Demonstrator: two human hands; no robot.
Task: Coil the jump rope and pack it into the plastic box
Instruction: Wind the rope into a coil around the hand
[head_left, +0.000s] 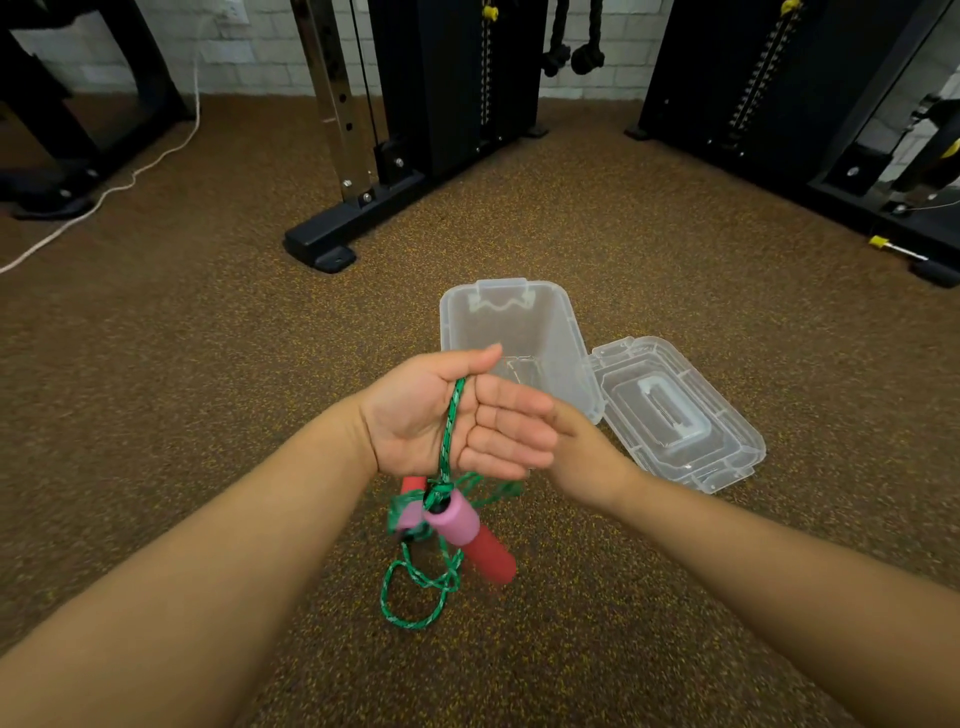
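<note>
My left hand (415, 415) is held palm up in the middle of the view, fingers stretched out. The green jump rope (451, 415) runs across its palm and over the gap by the thumb. Its pink-and-red foam handles (470, 538) hang bunched just below that hand, and a rope loop (410, 597) dangles toward the floor. My right hand (587, 457) sits behind the left fingers, with its own fingers hidden. The clear plastic box (448, 322) stands without its lid on the floor beyond my hands. Its lid (675, 415) lies flat to the right.
The floor is brown speckled rubber. A black cable-machine foot (322, 249) stands behind the box to the left. A second machine (779, 104) with a yellow-tipped pin (883, 244) is at the far right. A white cord (104, 197) trails across the far left.
</note>
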